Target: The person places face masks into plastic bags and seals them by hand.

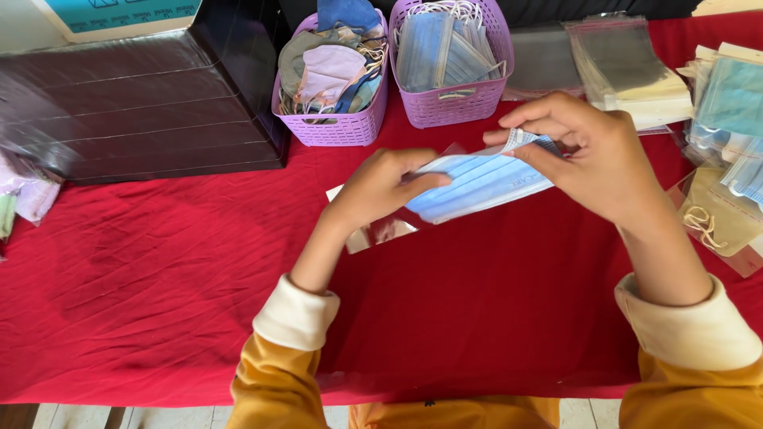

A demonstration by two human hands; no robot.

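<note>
Pale blue and pleated, the face mask (477, 184) I am holding lies stretched between my two hands just above the red cloth of the bench (159, 278). Its folds run lengthwise as fine parallel lines, and the end by my right hand (596, 159) shows a white edge turned up. My right fingers (528, 155) are pinched narrow on that end, thumb below and forefinger above. My left hand (377, 187) is closed over the other end, the thumb pressed flat across the blue face. Under my left fingers a clear plastic sleeve (381, 230) lies shiny on the cloth, and the mask's lower end sits against it; I cannot tell whether it is inside. Beyond my fingers stand two purple baskets: one (338, 127) with mixed coloured masks, one (453, 107) with blue masks. Past my right hand lies a stack of clear bags (628, 71).
</note>
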